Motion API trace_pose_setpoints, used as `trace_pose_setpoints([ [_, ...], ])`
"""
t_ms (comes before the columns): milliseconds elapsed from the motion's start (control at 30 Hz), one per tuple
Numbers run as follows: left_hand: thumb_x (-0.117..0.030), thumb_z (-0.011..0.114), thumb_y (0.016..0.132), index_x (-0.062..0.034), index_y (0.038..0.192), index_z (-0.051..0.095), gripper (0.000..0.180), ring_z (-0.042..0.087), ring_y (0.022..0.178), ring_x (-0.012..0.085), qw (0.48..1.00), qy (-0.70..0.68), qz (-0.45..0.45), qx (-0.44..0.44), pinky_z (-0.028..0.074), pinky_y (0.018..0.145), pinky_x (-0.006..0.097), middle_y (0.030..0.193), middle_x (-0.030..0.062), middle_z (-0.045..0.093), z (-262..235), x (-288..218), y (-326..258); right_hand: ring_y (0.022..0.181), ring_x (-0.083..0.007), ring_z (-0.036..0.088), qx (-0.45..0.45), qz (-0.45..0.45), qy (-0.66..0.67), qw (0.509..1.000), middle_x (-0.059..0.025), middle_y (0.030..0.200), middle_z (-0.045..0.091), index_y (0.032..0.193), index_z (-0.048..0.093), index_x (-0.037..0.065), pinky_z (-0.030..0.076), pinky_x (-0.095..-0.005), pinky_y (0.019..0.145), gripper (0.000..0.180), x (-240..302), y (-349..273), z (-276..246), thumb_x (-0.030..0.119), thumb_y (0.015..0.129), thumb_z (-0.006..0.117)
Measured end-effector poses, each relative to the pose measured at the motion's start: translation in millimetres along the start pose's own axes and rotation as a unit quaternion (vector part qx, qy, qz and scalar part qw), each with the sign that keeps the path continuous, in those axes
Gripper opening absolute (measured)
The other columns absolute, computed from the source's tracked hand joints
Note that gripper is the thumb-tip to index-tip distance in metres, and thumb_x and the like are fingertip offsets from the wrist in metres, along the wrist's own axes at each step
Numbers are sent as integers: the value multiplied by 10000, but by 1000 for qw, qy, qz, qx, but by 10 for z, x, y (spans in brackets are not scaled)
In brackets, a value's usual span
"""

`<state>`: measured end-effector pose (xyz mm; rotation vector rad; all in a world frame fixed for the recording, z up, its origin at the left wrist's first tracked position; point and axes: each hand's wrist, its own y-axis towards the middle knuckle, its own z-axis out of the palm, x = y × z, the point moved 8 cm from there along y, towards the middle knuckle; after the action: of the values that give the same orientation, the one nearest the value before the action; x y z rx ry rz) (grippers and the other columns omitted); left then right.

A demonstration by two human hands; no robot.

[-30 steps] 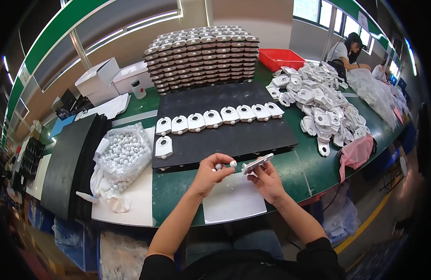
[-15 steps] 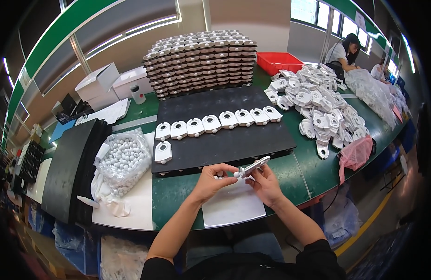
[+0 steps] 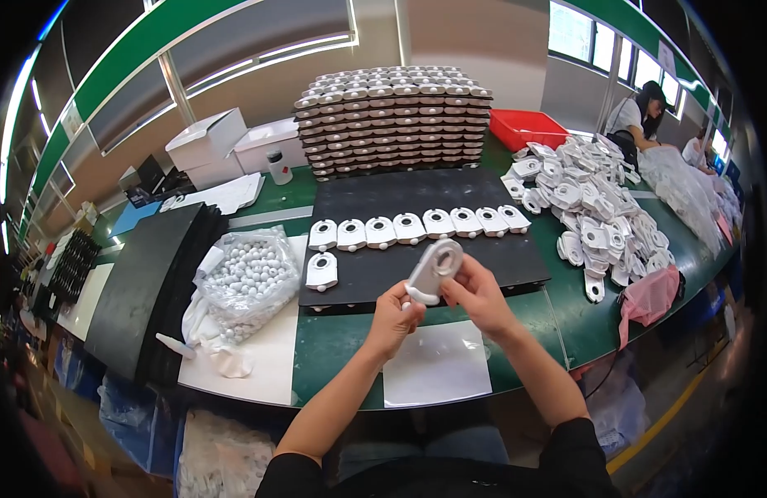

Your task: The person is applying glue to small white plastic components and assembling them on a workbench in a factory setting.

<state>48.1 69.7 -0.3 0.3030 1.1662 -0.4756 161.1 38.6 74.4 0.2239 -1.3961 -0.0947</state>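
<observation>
Both my hands hold one white plastic part (image 3: 433, 267) with a round ring end, tilted up over the near edge of a black mat (image 3: 483, 236). My left hand (image 3: 393, 317) pinches its lower end. My right hand (image 3: 476, 292) grips its side from the right. On the mat lie a row of several like white parts (image 3: 416, 226) and one more part (image 3: 320, 270) below the row's left end. A white sheet (image 3: 437, 365) lies on the green table under my hands.
A clear bag of small white balls (image 3: 249, 280) sits left of the mat. Stacked trays of parts (image 3: 392, 120) stand behind it. A loose heap of white parts (image 3: 591, 207) and a red bin (image 3: 528, 129) lie right. Another person (image 3: 640, 116) works far right. Black mats (image 3: 143, 286) are stacked left.
The white part was lying flat and edge-on between my hands; it has been turned up so its broad face and ring now show. My hands have risen slightly toward the mat.
</observation>
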Motion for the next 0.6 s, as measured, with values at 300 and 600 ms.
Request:
trace_pose_setpoints([
  [300, -125, 640, 769, -101, 1129, 462, 402, 394, 532, 17, 976, -98, -181, 75, 210, 417, 152, 658, -67, 441, 188, 166, -60, 607, -138, 572, 41, 101, -211, 971, -111, 760, 616, 1053, 501, -63, 458, -247, 548, 403, -553, 991, 422, 143, 742, 652],
  [600, 0, 517, 746, -95, 1049, 449, 325, 415, 575, 52, 963, -109, -211, 126, 198, 400, 159, 827, -15, 507, 211, 269, -76, 503, -109, 572, 12, 162, -205, 965, -89, 728, 630, 1003, 560, -62, 452, -206, 456, 397, -1094, 1252, 509, 140, 690, 696],
])
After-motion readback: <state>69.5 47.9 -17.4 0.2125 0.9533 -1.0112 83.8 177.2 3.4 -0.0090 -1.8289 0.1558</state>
